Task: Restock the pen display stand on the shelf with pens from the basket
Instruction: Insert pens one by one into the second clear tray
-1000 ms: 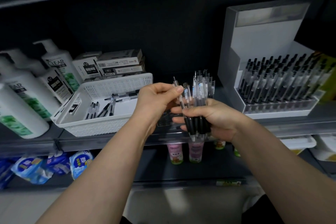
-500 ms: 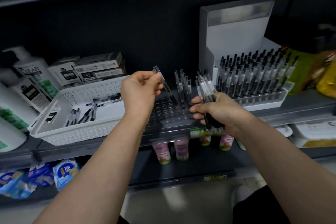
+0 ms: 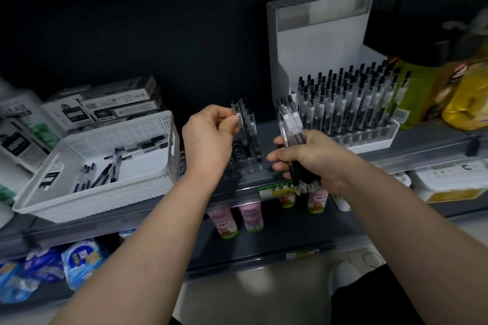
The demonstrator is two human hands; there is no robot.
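A clear pen display stand (image 3: pixel 239 166) with rows of round holes sits on the shelf between my hands. A few pens (image 3: pixel 250 129) stand upright in it. My left hand (image 3: pixel 208 140) pinches the top of a single pen (image 3: pixel 237 120) right above the stand, among the standing pens. My right hand (image 3: pixel 309 161) grips a bundle of pens (image 3: pixel 290 124), clear barrels with black grips, just right of the stand. The white perforated basket (image 3: pixel 132 137) at the left holds several loose pens (image 3: pixel 105 174).
A white display box (image 3: pixel 317 42) full of upright black-capped pens stands at the right. Yellow bottles (image 3: pixel 464 95) lie beyond it. Pen cartons (image 3: pixel 113 103) and shampoo bottles (image 3: pixel 18 129) sit left of the basket. Small pink-labelled bottles (image 3: pixel 250 219) stand on the lower shelf.
My left hand took one pen from the bundle and carried it down to the stand, lowering it among the standing pens. My view shifted right; the right hand kept its bundle.
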